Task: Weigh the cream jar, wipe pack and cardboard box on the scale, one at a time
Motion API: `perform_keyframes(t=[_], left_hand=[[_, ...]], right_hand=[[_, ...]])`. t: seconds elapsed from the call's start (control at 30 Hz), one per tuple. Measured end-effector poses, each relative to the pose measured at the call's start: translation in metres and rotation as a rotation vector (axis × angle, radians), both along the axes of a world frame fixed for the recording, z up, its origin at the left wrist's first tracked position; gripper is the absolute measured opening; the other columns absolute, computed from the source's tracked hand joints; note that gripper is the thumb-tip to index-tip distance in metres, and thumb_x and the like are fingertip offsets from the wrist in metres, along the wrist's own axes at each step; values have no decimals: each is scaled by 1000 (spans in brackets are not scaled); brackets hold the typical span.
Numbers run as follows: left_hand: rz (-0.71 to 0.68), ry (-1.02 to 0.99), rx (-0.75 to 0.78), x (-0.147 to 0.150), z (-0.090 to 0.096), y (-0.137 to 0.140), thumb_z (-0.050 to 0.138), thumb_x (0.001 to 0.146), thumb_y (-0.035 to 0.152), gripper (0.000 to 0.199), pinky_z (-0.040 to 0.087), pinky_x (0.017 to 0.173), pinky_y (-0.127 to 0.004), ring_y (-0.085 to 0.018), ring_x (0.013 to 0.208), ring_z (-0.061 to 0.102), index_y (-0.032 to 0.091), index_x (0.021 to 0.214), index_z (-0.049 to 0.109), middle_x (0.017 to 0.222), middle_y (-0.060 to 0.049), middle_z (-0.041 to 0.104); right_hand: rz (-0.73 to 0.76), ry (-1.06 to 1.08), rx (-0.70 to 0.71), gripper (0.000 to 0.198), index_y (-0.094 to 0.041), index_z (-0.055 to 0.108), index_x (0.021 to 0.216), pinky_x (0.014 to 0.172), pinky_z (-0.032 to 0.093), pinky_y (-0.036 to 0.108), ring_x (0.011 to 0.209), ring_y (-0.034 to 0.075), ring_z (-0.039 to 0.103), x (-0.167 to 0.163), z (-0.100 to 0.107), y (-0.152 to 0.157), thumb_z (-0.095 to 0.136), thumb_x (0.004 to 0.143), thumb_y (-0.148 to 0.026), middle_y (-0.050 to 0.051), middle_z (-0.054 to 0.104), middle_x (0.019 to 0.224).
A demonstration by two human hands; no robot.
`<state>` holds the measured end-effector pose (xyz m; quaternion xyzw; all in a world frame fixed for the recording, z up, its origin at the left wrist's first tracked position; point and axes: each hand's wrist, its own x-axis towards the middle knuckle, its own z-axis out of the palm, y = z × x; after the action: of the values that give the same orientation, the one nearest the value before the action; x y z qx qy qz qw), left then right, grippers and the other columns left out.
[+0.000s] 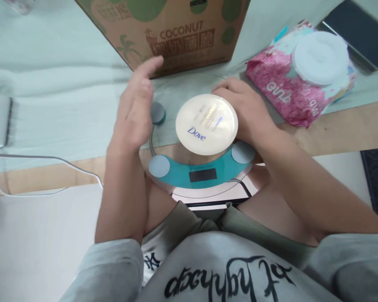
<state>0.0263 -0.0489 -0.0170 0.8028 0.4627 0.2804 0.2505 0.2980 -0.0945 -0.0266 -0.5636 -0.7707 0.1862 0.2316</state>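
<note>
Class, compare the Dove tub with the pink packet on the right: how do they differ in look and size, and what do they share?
Colour: the Dove tub is cream, while the pink packet is mostly pink with pale blue and white patches.
Shape: the tub is smooth and round; the packet is creased and pillow-like.
Size: the packet looks larger in this view than the tub.
Shared: both have a round, pale lid and printed lettering.

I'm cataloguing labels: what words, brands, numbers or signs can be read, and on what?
"COCONUT", with "奶薄脆" below, its first character unclear: box.
"Dove": lid; smaller print too small.
"NY" monogram: clothing.
Pack: white lettering, not surely readable.
Shirt: black script, upside down, unclear.
Scale display: no readable number.
</note>
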Motion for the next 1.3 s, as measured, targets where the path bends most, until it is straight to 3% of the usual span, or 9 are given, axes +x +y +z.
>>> perform_keyframes(t=[0.2, 0.37, 0.5, 0.67, 0.77, 0.83, 1.1, 1.23, 1.3], left_hand=[[111, 312, -163, 11, -12, 1, 55, 91, 61, 74, 44, 128, -62, -36, 149, 52, 23, 155, 54, 162, -9, 54], [110, 294, -155, 9, -19, 6, 57, 93, 60, 69, 48, 123, -63, -36, 141, 57, 26, 152, 54, 153, -9, 59], [73, 125, 8, 0, -14, 9, 48, 98, 75, 68, 43, 132, -53, -30, 146, 55, 21, 136, 65, 152, -11, 60], [-205, -96, 133, 7, 36, -19, 55, 99, 76, 67, 47, 131, -52, -29, 151, 54, 23, 140, 61, 157, -10, 59], [-485, 33, 139, 21, 53, -37, 66, 95, 73, 81, 47, 132, -55, -33, 158, 48, 26, 158, 46, 167, -11, 50], [-549, 98, 129, 30, 52, -42, 71, 92, 73, 91, 49, 130, -56, -35, 159, 48, 24, 162, 40, 167, -13, 48], [-395, 31, 168, 32, 49, -42, 81, 85, 71, 86, 57, 124, -44, -28, 145, 63, 30, 154, 50, 156, -4, 63], [-162, -28, 221, -5, 36, -16, 75, 76, 91, 100, 51, 131, -45, -28, 147, 59, 32, 154, 51, 156, 0, 61], [-135, -83, 401, -38, 19, 10, 60, 73, 104, 112, 50, 129, -44, -26, 145, 56, 35, 159, 40, 155, 3, 54]], right_hand=[[4, 20, 10, 33, -38, 75, 112, 105, 56, 49, 123, 29, 62, 1, -8, 2, 46, 98, -43, 4, 70, 131], [1, 27, -2, 38, -40, 78, 116, 108, 55, 50, 124, 30, 62, 1, -9, 2, 44, 99, -48, 5, 71, 131], [-8, 32, 18, 37, -41, 79, 116, 107, 57, 50, 123, 29, 63, 1, -8, 1, 45, 99, -47, 3, 72, 129], [-30, 0, -19, 34, -38, 77, 114, 107, 57, 50, 126, 29, 63, -2, -2, -1, 47, 99, -43, 3, 71, 131], [-30, -26, -62, 35, -34, 77, 116, 110, 56, 52, 128, 31, 63, -3, 3, -2, 49, 98, -45, 6, 69, 135], [-29, -29, -82, 36, -33, 77, 117, 111, 55, 53, 129, 32, 62, -4, 5, -2, 49, 99, -48, 7, 69, 135], [-14, -43, -11, 36, -35, 74, 117, 109, 57, 51, 129, 28, 62, -3, 1, -4, 43, 98, -34, 4, 69, 135], [-4, -63, 29, 45, -29, 73, 120, 109, 57, 49, 129, 26, 62, -3, -6, -3, 39, 92, -17, 5, 68, 135], [-8, -69, 29, 46, -27, 73, 120, 107, 57, 45, 128, 25, 62, -3, -8, -2, 39, 92, -14, 6, 68, 136]])
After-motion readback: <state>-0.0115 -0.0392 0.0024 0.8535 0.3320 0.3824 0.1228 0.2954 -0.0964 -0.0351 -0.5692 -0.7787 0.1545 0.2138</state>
